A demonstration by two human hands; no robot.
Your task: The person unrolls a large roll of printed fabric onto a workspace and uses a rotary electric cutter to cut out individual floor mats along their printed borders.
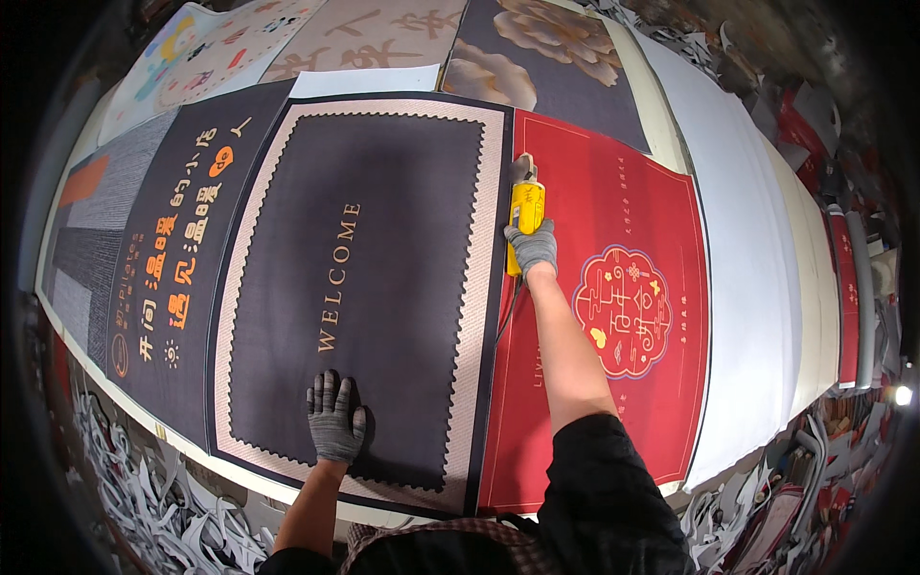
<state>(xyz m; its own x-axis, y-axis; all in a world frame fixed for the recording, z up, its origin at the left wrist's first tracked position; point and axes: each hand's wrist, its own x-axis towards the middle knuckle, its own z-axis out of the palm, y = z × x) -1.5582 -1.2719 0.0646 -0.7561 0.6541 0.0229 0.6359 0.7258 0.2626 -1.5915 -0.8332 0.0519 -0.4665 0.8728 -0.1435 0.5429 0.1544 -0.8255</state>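
My right hand [533,249], in a grey knit glove, is wrapped round a yellow electric cutter [526,206] with a metal head at its far end. The cutter rests along the seam between a dark grey mat [393,249] with a pale zigzag border and a red mat [565,201] with a round emblem. A dark cord trails from its near end. My left hand [335,422], gloved alike, lies flat with fingers stretched on the near part of the dark grey mat. The cutter's blade edge cannot be made out.
More printed mats lie around: a dark one with orange lettering [182,259] at left, a flowered one [565,72] at the back. White sheet material [747,259] covers the right side of the table. Heaps of grey offcut strips [182,508] lie below the table's edges.
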